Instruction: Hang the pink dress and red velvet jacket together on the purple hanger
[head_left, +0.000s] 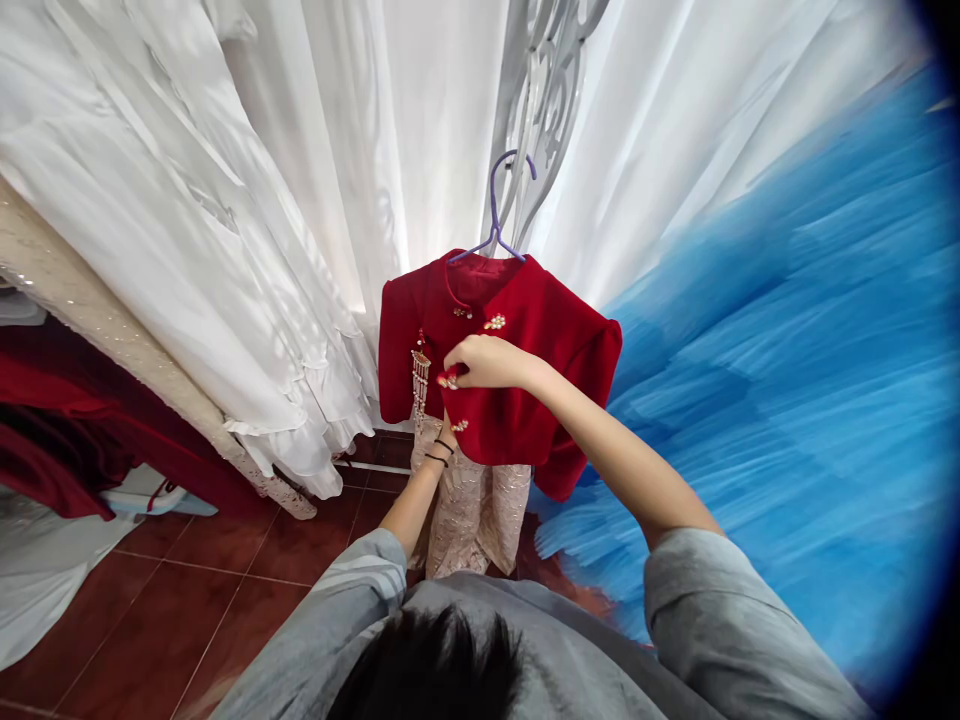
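A short red velvet jacket (517,310) hangs upright on a purple hanger (495,215), its front partly undone at the neck. My right hand (480,362) pinches the jacket's front edge beside a beaded fastening (450,382). Under the lower front flap goes my left hand (448,428); its fingers are hidden by the cloth, and dark bands circle the wrist. A beaded tassel (421,380) dangles on the jacket's left side in view. More beaded clasps (495,322) show higher up. Below the jacket hangs a pale pink-gold skirt (476,515).
White garments (247,220) hang at the left, near a glittery beige one (135,310) and dark red cloth (52,430). Blue tulle (765,380) fills the right side. An ornate white metal frame (551,110) stands behind the hanger. Reddish tiles (187,610) cover the floor.
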